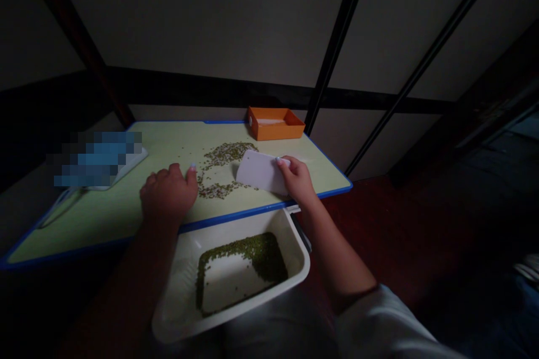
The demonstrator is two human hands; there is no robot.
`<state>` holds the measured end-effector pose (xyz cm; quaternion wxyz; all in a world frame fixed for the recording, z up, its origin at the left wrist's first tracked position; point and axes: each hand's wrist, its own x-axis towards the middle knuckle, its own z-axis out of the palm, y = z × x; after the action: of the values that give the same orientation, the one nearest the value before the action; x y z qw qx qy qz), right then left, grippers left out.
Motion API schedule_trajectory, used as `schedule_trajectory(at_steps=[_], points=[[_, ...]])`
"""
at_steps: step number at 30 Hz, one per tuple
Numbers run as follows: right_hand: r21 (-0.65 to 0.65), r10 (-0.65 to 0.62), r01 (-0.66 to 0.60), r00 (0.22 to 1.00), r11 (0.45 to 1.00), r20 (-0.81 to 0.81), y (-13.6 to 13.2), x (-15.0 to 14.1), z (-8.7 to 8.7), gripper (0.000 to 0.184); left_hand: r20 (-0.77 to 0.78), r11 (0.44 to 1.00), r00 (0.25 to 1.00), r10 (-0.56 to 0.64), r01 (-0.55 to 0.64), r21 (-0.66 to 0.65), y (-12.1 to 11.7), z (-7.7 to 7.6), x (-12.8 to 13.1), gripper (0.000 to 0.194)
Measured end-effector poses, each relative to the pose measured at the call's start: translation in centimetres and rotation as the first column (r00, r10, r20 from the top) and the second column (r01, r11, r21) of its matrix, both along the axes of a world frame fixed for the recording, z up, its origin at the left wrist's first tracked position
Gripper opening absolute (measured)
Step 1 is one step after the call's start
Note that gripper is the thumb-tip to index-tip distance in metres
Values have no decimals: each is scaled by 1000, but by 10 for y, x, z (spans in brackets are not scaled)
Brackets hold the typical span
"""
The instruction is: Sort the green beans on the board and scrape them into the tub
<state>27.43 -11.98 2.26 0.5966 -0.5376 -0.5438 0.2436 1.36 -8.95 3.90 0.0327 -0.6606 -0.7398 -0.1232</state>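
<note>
My right hand (298,179) grips a white plastic scraper card (261,171), its edge resting on the pale green table (126,207). Small green beans (219,165) lie scattered on the table between my two hands. My left hand (167,193) rests on the table with fingers curled, its thumb touching the left edge of the bean pile. On my lap, below the table's near edge, sits a white tray (181,291) that holds a band of green beans (261,252).
An orange box (275,123) stands at the table's far edge. A blurred blue and white object (99,160) lies at the table's left side. The table has a blue rim, and dark floor lies to its right.
</note>
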Motion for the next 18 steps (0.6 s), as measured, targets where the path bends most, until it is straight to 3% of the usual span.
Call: schedule_trajectory(at_steps=[5,11,18], points=[[26,-2,3,1000,1000,-18,-7,-2,5,43,-12,1000,1000,9,-9,2,-1,1,1,64],[41,-263,267,961,963,-78,-37,0,7,48,-4,1000,1000,14,-14,-19,-4,4,3,63],[-12,-330,331,938,944,-103,-51,-3,-12,46,8,1000,1000,6,-6,23,-1,-2,1,65]])
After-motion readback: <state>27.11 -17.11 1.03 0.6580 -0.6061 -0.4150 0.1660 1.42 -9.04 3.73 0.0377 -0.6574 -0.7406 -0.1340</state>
